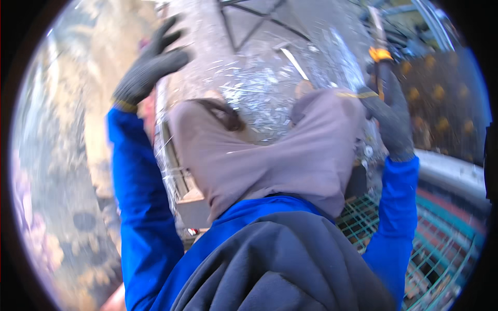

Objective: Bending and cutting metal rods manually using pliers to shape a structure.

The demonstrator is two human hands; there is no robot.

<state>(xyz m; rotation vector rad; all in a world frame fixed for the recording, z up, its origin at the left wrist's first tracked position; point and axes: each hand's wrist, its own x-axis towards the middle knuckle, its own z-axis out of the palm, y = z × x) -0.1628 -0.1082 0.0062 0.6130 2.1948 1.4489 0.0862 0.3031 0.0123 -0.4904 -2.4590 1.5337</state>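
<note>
My left hand (pixel 150 67), in a dark grey knit glove, is raised at the upper left. Its fingers and thumb are spread, and it holds nothing. My right hand (pixel 391 122), in a matching glove, is beside my right knee. Its fingers look closed around a slim thing with a thin yellow strip (pixel 355 95) pointing towards the knee. Just above the fingers shows a bright orange piece (pixel 380 54), and a pale blurred length rises beyond it. Motion blur hides what kind of thing this is, and whether these parts belong together.
Silvery scraps (pixel 254 85) litter the floor between my feet, with a long pale strip (pixel 295 64) among them. A stained board or sheet (pixel 83 129) runs along my left. At right are a brown panel with yellow spots (pixel 438 96) and a green wire-grid crate (pixel 436 243). Dark crossed metal bars (pixel 257 20) stand ahead.
</note>
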